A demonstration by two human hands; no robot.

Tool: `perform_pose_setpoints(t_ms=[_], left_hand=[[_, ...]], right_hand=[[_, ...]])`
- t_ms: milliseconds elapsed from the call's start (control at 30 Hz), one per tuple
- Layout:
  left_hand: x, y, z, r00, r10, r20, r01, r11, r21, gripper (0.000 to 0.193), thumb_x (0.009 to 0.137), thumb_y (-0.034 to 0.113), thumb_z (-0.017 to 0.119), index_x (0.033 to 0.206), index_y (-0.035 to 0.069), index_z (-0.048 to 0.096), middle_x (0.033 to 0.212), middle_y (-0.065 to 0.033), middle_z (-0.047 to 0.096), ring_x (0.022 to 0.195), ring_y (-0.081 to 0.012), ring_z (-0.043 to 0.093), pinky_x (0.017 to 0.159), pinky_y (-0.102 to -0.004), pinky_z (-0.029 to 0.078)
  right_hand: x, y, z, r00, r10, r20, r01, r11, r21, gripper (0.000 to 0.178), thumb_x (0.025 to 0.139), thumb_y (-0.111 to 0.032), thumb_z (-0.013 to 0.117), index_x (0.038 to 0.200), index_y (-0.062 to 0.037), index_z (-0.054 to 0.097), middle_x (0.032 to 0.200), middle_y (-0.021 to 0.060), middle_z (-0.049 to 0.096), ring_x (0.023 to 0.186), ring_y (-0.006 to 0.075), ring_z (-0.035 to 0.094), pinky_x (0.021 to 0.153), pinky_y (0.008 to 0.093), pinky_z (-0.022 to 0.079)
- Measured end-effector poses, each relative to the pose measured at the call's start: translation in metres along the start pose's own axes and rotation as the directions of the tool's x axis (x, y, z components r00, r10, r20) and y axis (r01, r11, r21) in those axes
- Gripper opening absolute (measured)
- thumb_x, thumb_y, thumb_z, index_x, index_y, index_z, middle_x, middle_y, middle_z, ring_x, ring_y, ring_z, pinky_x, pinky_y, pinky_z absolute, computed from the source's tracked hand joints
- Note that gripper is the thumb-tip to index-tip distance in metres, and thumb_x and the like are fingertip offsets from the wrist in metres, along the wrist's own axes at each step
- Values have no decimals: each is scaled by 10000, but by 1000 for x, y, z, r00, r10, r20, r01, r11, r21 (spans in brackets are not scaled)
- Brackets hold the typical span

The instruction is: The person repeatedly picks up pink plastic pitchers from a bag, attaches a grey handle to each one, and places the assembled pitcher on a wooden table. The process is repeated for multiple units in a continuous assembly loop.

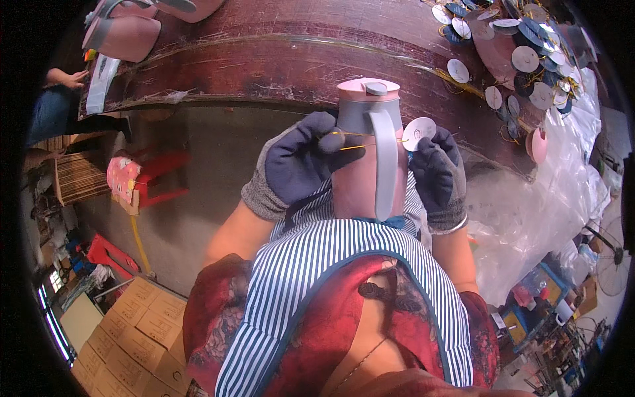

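A pink jug (pixel 350 165) with a grey collar and grey handle (pixel 385 165) stands upright in front of me, its handle toward me. My left hand (pixel 307 155), in a dark grey work glove, is closed on one end of a yellow elastic string (pixel 354 146). The string stretches across behind or through the handle to a round white hang tag (pixel 419 133). My gloved right hand (pixel 436 169) pinches that tag at its lower right edge. Both hands are close beside the jug, one on each side.
More round tags (pixel 526 59) with yellow strings lie heaped at the table's far right. Other pink jugs (pixel 126 38) lie far left on the dark red table (pixel 264 53). Clear plastic sheeting (pixel 516 218) hangs at right. A red stool (pixel 162 175), cardboard boxes (pixel 132 331) and another person's hand (pixel 74 79) are left.
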State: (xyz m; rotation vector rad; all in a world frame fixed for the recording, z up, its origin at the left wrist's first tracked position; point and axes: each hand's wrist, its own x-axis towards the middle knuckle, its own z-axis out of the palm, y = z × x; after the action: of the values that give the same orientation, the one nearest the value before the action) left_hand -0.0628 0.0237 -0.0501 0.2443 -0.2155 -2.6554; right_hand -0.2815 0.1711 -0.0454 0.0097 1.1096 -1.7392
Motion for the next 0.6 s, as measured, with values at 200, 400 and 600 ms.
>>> perform_pose_setpoints(t_ms=[200,400,600], left_hand=[[17,9,41,924,258,282,-346,879,329,452,954,124,546,1398,90,474,1387,-131,521,1186,-269,584,1056,-470,447],[52,36,70,948,-37,315,-314,39,949,660,777,88,760,1387,35,514,1351,-138,589,1045,-219,667,854,-340,561],[50,38,143,891,-216,400,-411,-758,506,533,753,96,727,1279,91,641,1132,-133,707,915,-250,716,764,-327,571]], right_hand=[[-10,-18,40,660,-560,501,747,422,-513,329,838,70,644,1160,0,635,1110,133,662,889,174,642,772,299,550],[-4,-40,60,623,-456,635,768,206,-606,402,778,33,697,1170,-40,643,1046,153,676,859,286,672,762,366,559],[6,-17,57,644,-372,669,765,330,-553,302,799,-147,745,1079,-58,680,1027,142,679,938,282,664,825,369,531]])
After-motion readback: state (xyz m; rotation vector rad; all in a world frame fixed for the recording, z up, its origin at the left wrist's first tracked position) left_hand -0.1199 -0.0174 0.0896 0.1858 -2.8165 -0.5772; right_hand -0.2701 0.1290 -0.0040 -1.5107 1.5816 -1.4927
